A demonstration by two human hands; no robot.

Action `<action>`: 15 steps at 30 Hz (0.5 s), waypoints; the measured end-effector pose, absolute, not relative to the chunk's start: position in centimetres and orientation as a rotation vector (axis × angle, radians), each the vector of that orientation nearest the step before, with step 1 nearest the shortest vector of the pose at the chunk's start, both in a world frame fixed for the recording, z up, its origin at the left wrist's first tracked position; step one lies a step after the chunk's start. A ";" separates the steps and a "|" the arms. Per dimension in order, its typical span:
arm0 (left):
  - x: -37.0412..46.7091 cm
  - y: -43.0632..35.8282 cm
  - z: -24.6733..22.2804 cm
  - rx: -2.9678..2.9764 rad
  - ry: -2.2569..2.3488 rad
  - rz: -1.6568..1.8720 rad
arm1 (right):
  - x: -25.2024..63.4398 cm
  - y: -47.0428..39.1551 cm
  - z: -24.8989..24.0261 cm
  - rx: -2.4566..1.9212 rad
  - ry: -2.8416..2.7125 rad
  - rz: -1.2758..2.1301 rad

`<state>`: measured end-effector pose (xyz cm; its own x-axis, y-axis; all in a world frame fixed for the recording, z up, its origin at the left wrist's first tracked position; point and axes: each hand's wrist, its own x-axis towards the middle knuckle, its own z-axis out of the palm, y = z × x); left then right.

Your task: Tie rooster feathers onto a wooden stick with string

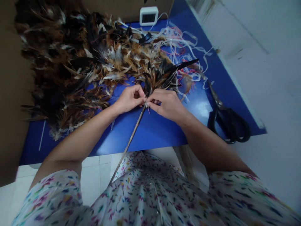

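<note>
Both my hands meet at the middle of the blue table, at the base of a bundle of brown and black feathers (156, 78). A thin stick (131, 138) runs from that base down over the table's front edge toward my lap. My left hand (131, 99) pinches at the joint from the left, thumb and forefinger pressed together. From the right, my right hand (166, 103) pinches at the same spot. A pale bit of string or ribbon shows between the fingertips, too small to make out fully. The feathers fan out beyond my hands, away from me.
A large heap of feathers (77, 62) covers the table's left and back. Tangled white and pink strips (181, 40) lie at the back right. Black-handled scissors (229, 122) rest near the right edge. A small white digital device (149, 16) stands at the back, before a cardboard wall.
</note>
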<state>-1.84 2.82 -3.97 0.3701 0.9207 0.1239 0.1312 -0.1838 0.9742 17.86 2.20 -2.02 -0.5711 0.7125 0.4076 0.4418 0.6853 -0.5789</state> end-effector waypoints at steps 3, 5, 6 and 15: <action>-1.8 2.8 -3.9 1.606 0.973 0.965 | 17.8 2.2 -2.1 -0.957 -2.174 0.688; -1.7 2.7 -3.9 1.625 0.991 0.986 | 17.7 2.3 -2.1 -1.012 -2.124 0.737; -1.7 2.7 -4.0 1.636 1.000 0.999 | 17.7 2.3 -2.1 -1.026 -2.111 0.747; -1.5 2.5 -4.5 1.858 1.009 1.081 | 17.9 2.6 -2.1 -1.114 -2.149 0.721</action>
<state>-1.50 2.53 -4.51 0.3331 0.8878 0.3176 0.2566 -0.4095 0.8755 17.90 2.63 -2.15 -0.4631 0.8465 0.2626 0.5170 0.4987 -0.6957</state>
